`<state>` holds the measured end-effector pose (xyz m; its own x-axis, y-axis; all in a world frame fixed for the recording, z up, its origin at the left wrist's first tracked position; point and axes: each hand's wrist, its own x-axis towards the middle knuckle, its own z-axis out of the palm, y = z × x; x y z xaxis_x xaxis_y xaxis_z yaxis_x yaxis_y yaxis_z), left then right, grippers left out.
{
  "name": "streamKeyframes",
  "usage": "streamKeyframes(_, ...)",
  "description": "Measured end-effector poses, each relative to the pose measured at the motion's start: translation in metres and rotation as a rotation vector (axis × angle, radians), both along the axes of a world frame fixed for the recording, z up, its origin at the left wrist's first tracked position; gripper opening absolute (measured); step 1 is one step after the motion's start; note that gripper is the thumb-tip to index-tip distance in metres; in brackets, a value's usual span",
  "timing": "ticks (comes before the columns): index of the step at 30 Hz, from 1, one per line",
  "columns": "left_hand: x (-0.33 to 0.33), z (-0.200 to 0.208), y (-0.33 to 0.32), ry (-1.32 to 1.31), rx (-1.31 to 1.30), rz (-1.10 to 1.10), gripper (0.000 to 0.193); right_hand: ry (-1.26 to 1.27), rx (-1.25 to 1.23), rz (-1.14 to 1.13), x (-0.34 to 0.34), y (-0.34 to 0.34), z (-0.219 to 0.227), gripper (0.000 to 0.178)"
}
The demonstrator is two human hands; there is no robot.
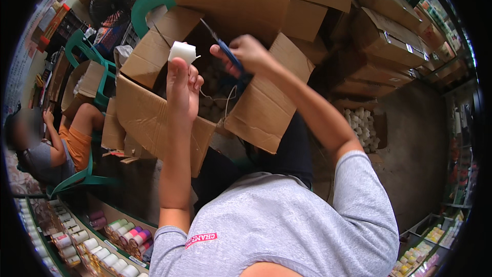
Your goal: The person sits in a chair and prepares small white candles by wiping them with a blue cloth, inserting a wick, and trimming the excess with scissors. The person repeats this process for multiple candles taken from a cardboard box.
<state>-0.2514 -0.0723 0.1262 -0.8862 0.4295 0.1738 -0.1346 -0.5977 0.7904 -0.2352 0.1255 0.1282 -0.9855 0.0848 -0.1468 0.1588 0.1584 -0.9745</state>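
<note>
My left hand [180, 87] is raised over an open cardboard box [141, 118], its fingers closed round a short white candle [182, 51]. A small tip, seemingly the wick, sticks out at the candle's right side. To the right, my right hand [251, 55] grips blue-handled scissors [229, 54], their blades pointing up and to the left, apart from the candle. This hand is slightly blurred. Pale string [231, 92] hangs in the box below. Pale pieces lie in the shadow inside, hard to make out.
A carton of white candles [360, 128] stands on the floor at right, below stacked cardboard boxes [384, 41]. At left, another person [48, 149] sits on a green chair [84, 179]. Shelves of coloured candles [128, 233] line the lower left. A black fan [115, 1] stands far left.
</note>
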Motion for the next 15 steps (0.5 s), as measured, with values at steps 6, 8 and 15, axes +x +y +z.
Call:
streamKeyframes(6,0.003,0.005,0.02,0.077,-0.386,-0.036,0.044,0.03,1.097,0.063,-0.045,0.057,-0.021,0.054)
streamKeyframes(8,0.002,-0.004,0.02,0.283,-0.479,0.087,0.044,0.026,0.498,0.116,-0.023,0.026,-0.003,0.055)
streamKeyframes(15,0.033,0.004,0.039,0.652,-0.785,-0.072,0.052,0.18,-0.685,0.038,0.118,0.028,-0.01,0.042)
